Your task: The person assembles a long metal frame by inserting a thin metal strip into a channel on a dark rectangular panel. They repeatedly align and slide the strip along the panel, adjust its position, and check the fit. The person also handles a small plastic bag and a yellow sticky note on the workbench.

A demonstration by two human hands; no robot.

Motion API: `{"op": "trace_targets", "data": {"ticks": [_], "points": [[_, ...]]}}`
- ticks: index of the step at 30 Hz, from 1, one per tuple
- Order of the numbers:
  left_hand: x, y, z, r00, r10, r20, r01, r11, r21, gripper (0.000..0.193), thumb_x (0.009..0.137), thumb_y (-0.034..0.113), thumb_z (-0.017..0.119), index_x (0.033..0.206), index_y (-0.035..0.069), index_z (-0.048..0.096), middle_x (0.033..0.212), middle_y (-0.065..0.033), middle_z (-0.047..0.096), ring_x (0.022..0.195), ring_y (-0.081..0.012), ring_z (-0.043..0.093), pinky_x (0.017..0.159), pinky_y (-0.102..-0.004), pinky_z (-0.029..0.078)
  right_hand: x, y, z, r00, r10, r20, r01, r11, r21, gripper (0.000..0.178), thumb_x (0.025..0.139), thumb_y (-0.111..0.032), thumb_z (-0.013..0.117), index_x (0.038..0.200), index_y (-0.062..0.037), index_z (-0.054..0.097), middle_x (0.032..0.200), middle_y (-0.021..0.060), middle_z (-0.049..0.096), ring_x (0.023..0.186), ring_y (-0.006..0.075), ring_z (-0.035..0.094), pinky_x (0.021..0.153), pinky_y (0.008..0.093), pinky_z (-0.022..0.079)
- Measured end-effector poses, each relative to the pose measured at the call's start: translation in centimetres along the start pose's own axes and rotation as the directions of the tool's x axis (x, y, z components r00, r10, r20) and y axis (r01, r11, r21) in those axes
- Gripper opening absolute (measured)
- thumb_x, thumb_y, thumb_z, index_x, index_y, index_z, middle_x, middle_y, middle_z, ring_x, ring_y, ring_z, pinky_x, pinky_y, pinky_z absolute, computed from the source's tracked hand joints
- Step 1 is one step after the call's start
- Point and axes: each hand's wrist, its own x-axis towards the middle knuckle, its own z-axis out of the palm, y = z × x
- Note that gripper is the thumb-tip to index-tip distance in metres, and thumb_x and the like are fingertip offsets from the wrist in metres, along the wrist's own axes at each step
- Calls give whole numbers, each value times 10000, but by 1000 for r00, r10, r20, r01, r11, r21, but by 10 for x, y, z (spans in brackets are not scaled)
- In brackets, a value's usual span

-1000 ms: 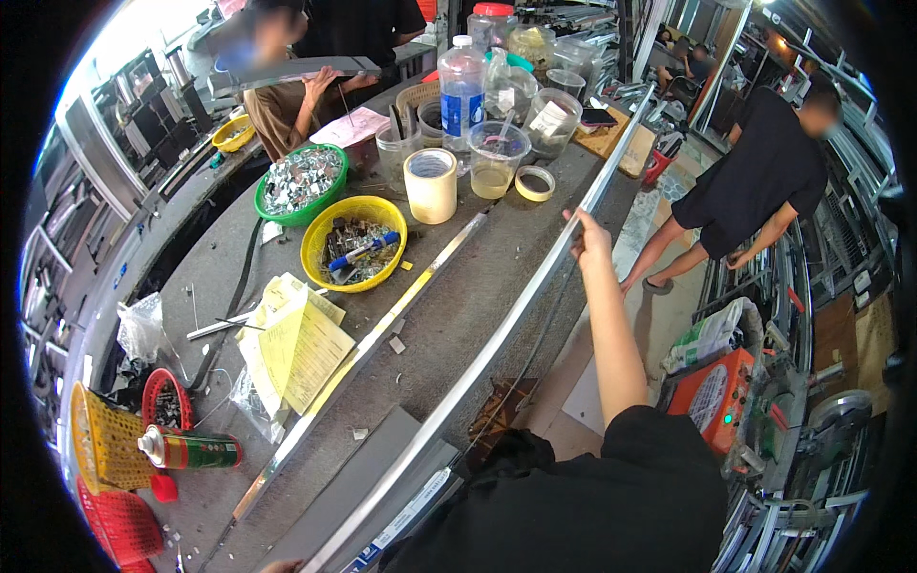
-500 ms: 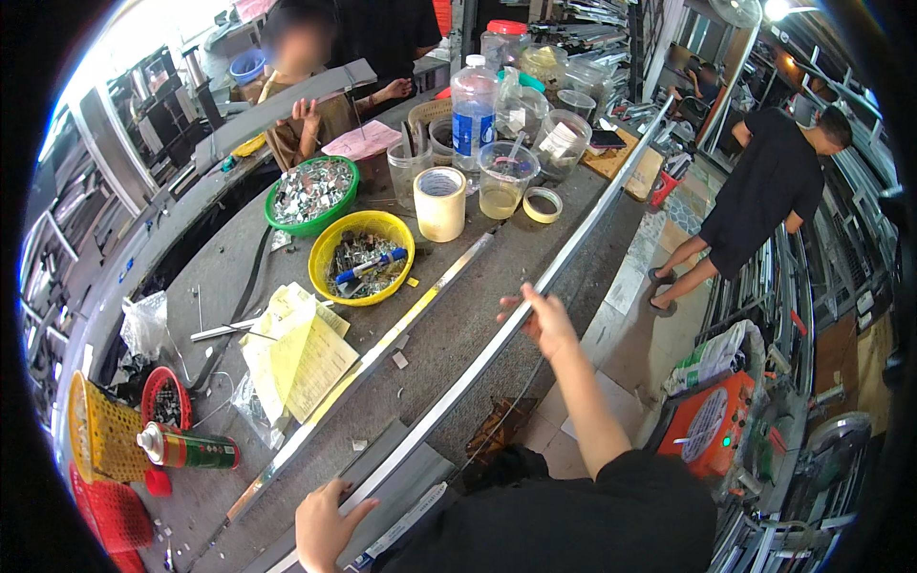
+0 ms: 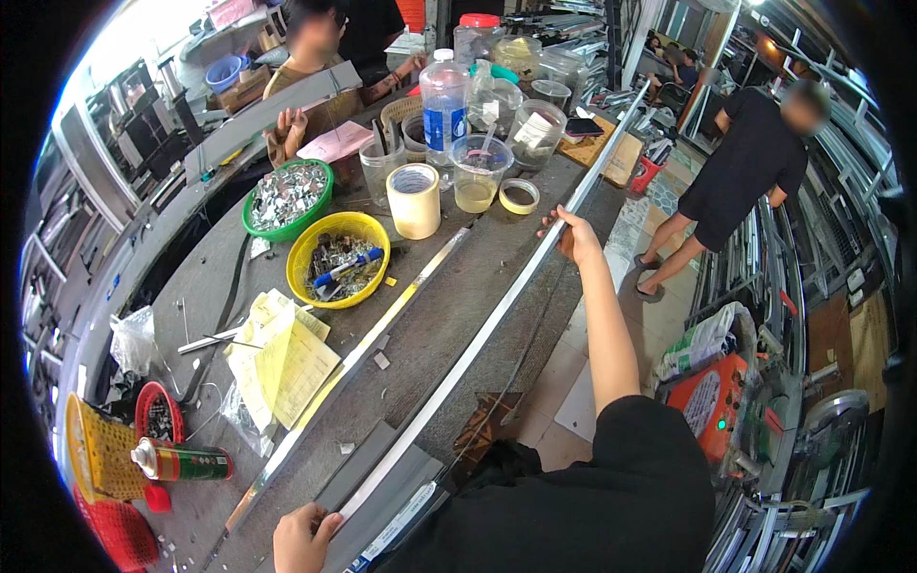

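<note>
A long, slim silver metal bar lies slantwise over the dark worktable, from the near left to the far right. My left hand holds it near its close end, thumb on top and fingers bent around the side. Farther along, my right hand is closed round the same bar, its fingers partly hidden behind it. To the left, roughly parallel, is a second long strip with a yellowish shine. Below my left hand's stretch of bar, grey flat profiles rest at the table's edge.
A yellow bowl and a green basket hold small metal parts. Yellow papers, a spray can, a tape roll and a water bottle stand or lie about. One person stands right; others are across the table.
My right hand has slid farther up the bar, and its fingers, looser before, now close around it. My left hand has shifted slightly nearer and left. The whole view has tilted a little.
</note>
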Motion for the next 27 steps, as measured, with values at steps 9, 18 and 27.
{"op": "trace_targets", "data": {"ticks": [9, 18, 27], "points": [[17, 48, 42, 997, -37, -65, 25, 986, -166, 402, 976, 331, 632, 797, -27, 673, 575, -152, 644, 544, -301, 677, 609, -377, 504, -51, -7, 63, 530, -812, -245, 275, 438, -856, 401, 1001, -314, 636, 1220, -4, 506, 993, 175, 686, 891, 321, 685, 810, 426, 556], [94, 120, 99, 940, 223, -258, -236, 971, -21, 303, 1007, 285, 556, 870, 34, 655, 750, -227, 680, 709, -437, 663, 640, -524, 510, -281, 102, 224, 569, 198, 798, 818, -39, -573, 614, 1044, -501, 442, 760, -34, 721, 763, 195, 703, 785, 383, 699, 754, 436, 540], [55, 68, 76, 987, 111, -113, -131, 974, -186, 412, 1023, 342, 541, 771, 53, 693, 720, -170, 669, 712, -389, 659, 657, -470, 504, -247, 106, 200, 712, 51, 700, 694, -203, -691, 689, 1015, -522, 515, 535, -48, 655, 478, 186, 531, 454, 386, 563, 480, 468, 427]]}}
